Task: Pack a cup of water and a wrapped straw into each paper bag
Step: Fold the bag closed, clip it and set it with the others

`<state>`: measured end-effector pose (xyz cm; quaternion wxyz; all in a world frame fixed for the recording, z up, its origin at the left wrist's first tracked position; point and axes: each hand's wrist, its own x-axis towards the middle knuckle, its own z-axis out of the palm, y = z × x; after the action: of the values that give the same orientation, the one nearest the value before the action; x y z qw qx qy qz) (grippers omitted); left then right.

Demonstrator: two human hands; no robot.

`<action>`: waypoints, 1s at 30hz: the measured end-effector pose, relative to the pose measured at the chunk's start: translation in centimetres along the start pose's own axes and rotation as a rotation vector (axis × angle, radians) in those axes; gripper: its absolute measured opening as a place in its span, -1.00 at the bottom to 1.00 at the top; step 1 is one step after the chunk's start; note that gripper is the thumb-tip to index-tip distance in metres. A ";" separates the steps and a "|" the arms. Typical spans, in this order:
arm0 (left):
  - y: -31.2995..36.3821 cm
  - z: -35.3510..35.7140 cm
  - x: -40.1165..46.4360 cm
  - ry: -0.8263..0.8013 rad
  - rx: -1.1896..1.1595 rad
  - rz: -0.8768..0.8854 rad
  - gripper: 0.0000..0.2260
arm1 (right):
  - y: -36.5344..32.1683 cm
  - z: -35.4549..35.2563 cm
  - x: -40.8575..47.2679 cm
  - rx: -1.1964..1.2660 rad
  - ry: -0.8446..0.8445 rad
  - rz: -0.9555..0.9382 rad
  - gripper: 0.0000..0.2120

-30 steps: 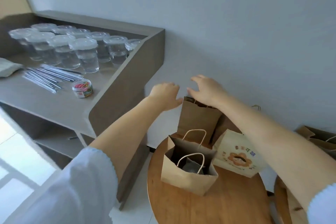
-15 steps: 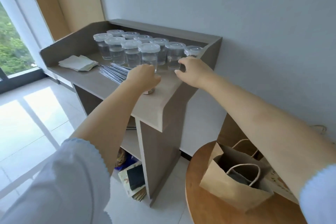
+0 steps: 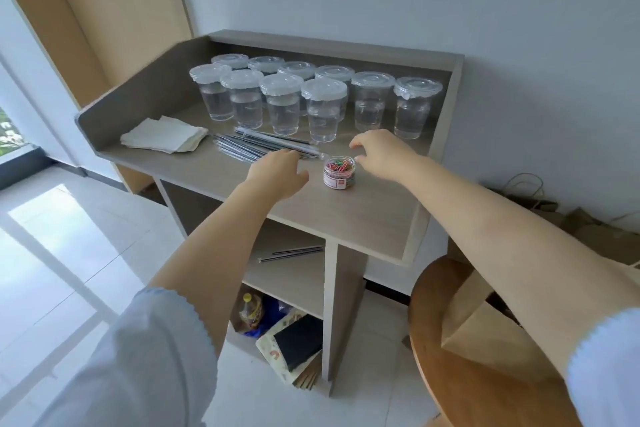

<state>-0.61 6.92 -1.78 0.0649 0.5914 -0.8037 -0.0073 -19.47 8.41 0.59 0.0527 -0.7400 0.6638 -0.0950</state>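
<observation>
Lidded cups (image 3: 323,111) part-filled with water, small jar (image 3: 339,173) seemingly of paper clips, both hands (image 3: 277,174) loosely spread, empty.

A grey wooden counter (image 3: 363,215) with raised back and side walls stood against the wall. Ten lidded cups of water (image 3: 323,111) stood on it toward the back, in two rough rows. In front of them lay a bundle of wrapped straws (image 3: 263,146), and to the left of those a stack of pale napkins (image 3: 164,137). A small clear jar of coloured paper clips (image 3: 339,173) stood near the front. On the shelf below lay what looked like two more straws (image 3: 292,252). At lower right, a round wooden table (image 3: 460,388) carried a brown paper bag (image 3: 485,340).
</observation>
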 end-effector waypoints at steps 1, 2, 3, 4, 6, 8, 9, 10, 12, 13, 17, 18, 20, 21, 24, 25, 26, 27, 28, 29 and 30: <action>-0.3 0.2 0.3 0.000 -0.005 0.009 -0.70 | 0.0 0.1 0.4 -0.003 -0.015 0.011 -0.64; -0.5 0.4 0.6 0.003 -0.010 0.017 -0.70 | 0.0 0.3 0.7 -0.005 -0.026 0.019 -0.65; -0.7 0.5 0.9 0.006 -0.016 0.020 -0.71 | 0.0 0.4 1.1 -0.008 -0.035 0.025 -0.66; -0.9 0.6 1.2 0.010 -0.020 0.021 -0.71 | 0.0 0.5 1.4 -0.012 -0.044 0.025 -0.67; -1.1 0.8 1.6 0.007 -0.029 0.018 -0.70 | 0.1 0.8 2.0 -0.010 -0.061 0.023 -0.70; -1.1 1.0 2.0 0.006 -0.032 0.025 -0.70 | 0.1 1.0 2.5 -0.011 -0.074 0.021 -0.72; -1.0 1.1 2.1 -0.001 -0.032 0.028 -0.70 | 0.2 1.1 2.7 -0.010 -0.085 0.020 -0.73; -1.0 1.2 2.2 -0.006 -0.031 0.031 -0.69 | 0.2 1.3 2.9 -0.010 -0.096 0.020 -0.74; -1.0 1.4 2.3 -0.010 -0.029 0.032 -0.68 | 0.2 1.8 3.2 -0.020 -0.110 0.021 -0.76; -1.1 1.5 2.4 -0.012 -0.027 0.031 -0.68 | 0.2 2.0 3.4 -0.032 -0.111 0.021 -0.77; -1.4 2.1 2.5 -0.021 -0.029 0.034 -0.67 | 0.3 2.4 3.9 -0.079 -0.079 0.021 -0.82; -1.4 2.2 2.6 -0.019 -0.028 0.037 -0.68 | 0.3 2.4 3.9 -0.090 -0.071 0.017 -0.83; -1.5 2.3 2.7 -0.014 -0.022 0.035 -0.68 | 0.3 2.4 4.0 -0.103 -0.061 0.003 -0.85; -1.5 2.3 2.8 -0.013 -0.017 0.033 -0.68 | 0.3 2.4 4.1 -0.104 -0.054 -0.005 -0.85; -1.4 2.1 3.0 -0.008 0.005 0.035 -0.68 | 0.4 1.8 4.1 -0.082 -0.010 -0.024 -0.86; -1.4 2.0 3.1 -0.006 0.011 0.038 -0.68 | 0.5 1.4 4.1 -0.078 0.011 -0.031 -0.86; -1.3 1.9 3.1 -0.001 0.017 0.042 -0.68 | 0.5 0.9 4.0 -0.075 0.031 -0.039 -0.85; -1.1 1.8 3.2 0.004 0.020 0.048 -0.68 | 0.6 0.5 3.8 -0.069 0.050 -0.049 -0.85; -0.9 1.6 3.3 0.013 0.022 0.056 -0.69 | 0.7 0.1 3.6 -0.062 0.069 -0.059 -0.84; -0.7 1.4 3.4 0.024 0.021 0.067 -0.69 | 0.8 -0.4 3.3 -0.055 0.092 -0.067 -0.83; -0.3 1.2 3.5 0.037 0.015 0.081 -0.69 | 0.9 -0.8 3.0 -0.051 0.115 -0.076 -0.82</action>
<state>-1.45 3.45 -2.71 0.0755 0.5590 -0.8256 0.0124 -20.23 5.39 1.36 -0.0080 -0.7592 0.6393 -0.1222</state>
